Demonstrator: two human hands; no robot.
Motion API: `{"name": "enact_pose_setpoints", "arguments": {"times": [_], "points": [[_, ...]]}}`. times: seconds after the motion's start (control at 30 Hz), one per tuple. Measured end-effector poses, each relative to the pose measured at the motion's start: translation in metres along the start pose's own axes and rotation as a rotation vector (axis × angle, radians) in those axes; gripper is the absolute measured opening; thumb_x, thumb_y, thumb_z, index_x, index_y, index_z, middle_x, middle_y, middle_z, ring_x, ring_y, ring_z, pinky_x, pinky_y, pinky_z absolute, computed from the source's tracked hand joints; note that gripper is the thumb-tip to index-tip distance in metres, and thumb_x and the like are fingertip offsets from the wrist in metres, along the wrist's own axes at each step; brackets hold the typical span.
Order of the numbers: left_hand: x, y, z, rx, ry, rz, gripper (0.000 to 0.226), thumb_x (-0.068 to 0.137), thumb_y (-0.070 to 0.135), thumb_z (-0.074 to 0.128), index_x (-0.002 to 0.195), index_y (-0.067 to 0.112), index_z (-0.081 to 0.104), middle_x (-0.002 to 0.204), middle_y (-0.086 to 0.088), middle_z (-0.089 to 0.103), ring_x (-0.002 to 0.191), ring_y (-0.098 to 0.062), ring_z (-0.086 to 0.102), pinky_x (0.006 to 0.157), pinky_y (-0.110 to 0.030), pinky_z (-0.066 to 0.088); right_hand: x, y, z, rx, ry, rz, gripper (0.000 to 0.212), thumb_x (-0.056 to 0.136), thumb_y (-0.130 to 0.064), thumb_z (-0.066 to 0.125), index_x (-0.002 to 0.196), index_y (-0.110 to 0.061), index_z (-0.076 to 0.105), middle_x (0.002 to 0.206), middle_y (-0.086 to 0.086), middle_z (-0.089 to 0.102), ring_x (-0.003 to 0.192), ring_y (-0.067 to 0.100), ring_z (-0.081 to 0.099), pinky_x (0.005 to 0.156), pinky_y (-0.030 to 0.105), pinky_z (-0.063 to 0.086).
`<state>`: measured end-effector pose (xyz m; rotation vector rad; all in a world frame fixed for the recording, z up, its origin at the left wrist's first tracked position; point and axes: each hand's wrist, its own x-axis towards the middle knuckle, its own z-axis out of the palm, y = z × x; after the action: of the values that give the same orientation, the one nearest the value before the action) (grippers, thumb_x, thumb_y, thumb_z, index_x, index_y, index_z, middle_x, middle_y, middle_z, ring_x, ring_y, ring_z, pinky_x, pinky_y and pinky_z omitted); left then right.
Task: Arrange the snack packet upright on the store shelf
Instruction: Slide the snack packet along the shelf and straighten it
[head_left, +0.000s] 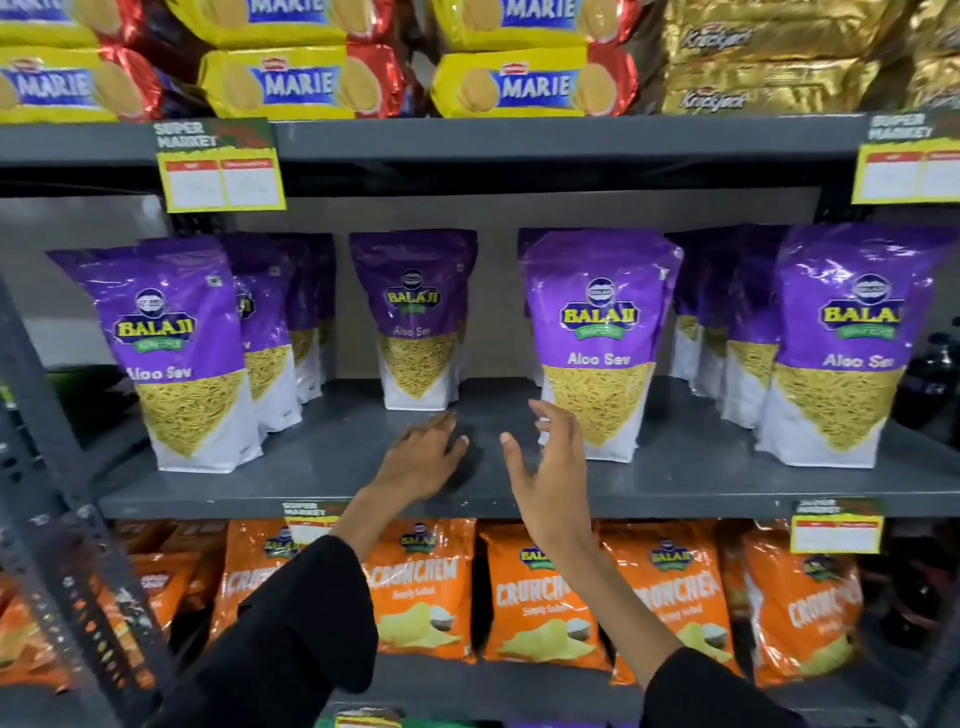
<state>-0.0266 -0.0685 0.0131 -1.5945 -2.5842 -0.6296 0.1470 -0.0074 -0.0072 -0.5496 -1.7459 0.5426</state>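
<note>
Both hands are empty with fingers spread: left hand (423, 457) low over the shelf (322, 457), right hand (545, 467) beside the front-edge packet (597, 343), likely to steady it upright.

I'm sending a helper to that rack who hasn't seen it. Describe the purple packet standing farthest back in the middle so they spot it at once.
Find the grey middle shelf, lined with purple Aloo Sev packets, between the yellow Marie biscuits above and the orange Crunchem bags below. The middle packet stands upright just beyond the left hand. Unlike its neighbours, it is set far back with bare shelf in front.
</note>
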Motion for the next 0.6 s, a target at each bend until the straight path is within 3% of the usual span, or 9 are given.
{"name": "enact_pose_setpoints", "arguments": {"times": [0.1,0.2,0.37,0.6], "points": [[-0.004,-0.046,-0.013,-0.004,0.013,-0.003,0.054,0.104,0.045,0.034,0.152,0.020,0.037,0.161,-0.007,0.036,0.145,-0.034,0.037,0.119,-0.048,0.027,0.016,-0.013,0.040,0.053,-0.080,0.080,0.047,0.093,-0.034,0.066,0.134,-0.024,0.047,0.131,-0.003,0.054,0.116,0.016,0.055,0.095,0.035,0.052],[0.000,-0.093,-0.022,0.035,0.013,0.029,0.051,0.104,0.043,0.032,0.149,0.019,0.039,0.161,-0.007,0.035,0.147,-0.030,0.034,0.121,-0.045,0.019,0.038,-0.022,0.085,0.067,-0.156,0.230,0.063,0.088,-0.031,0.074,0.140,-0.013,0.044,0.138,0.010,0.051,0.126,0.028,0.052,0.104,0.039,0.047],[0.014,-0.149,-0.031,0.063,-0.030,0.023,0.051,0.105,0.042,0.031,0.149,0.018,0.038,0.165,-0.007,0.030,0.154,-0.027,0.023,0.123,-0.047,0.016,0.072,-0.034,0.149,-0.012,-0.200,0.414,0.099,0.078,-0.032,0.082,0.151,-0.001,0.025,0.149,0.026,0.036,0.138,0.044,0.037,0.110,0.047,0.034],[0.017,-0.166,-0.038,0.101,-0.155,0.020,0.062,0.107,0.044,0.021,0.161,0.015,0.013,0.170,-0.004,0.008,0.157,-0.021,0.005,0.125,-0.044,0.001,0.104,-0.036,0.206,-0.150,-0.210,0.485,0.135,0.069,-0.041,0.089,0.157,0.000,-0.007,0.159,0.029,0.014,0.147,0.049,0.018,0.115,0.061,0.028]]}}
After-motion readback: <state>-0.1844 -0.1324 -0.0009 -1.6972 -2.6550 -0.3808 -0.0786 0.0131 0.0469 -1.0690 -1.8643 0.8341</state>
